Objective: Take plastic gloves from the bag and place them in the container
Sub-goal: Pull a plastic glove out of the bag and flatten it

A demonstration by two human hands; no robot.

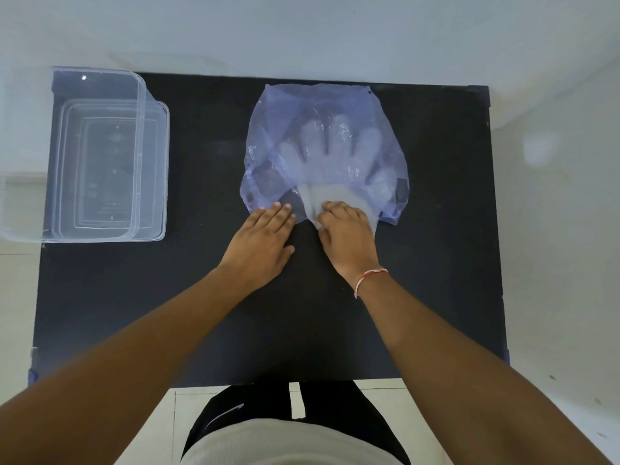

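Fingers (pixel 330 207) of the right hand (pixel 345 234) curl and pinch the cuff end of the plastic gloves (pixel 332 149), which lie mostly inside the bluish bag (pixel 268 129) at the middle of the dark surface (pixel 436 263). Just left, the left hand (pixel 261 243) lies flat, fingers together, pressing the bag's near edge, likely to anchor it during the pull. Far left, well apart, the clear container (pixel 100 162) stands empty.

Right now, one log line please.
left hand: flat, pinning bag | right hand: gripping gloves at opening | container: no gloves
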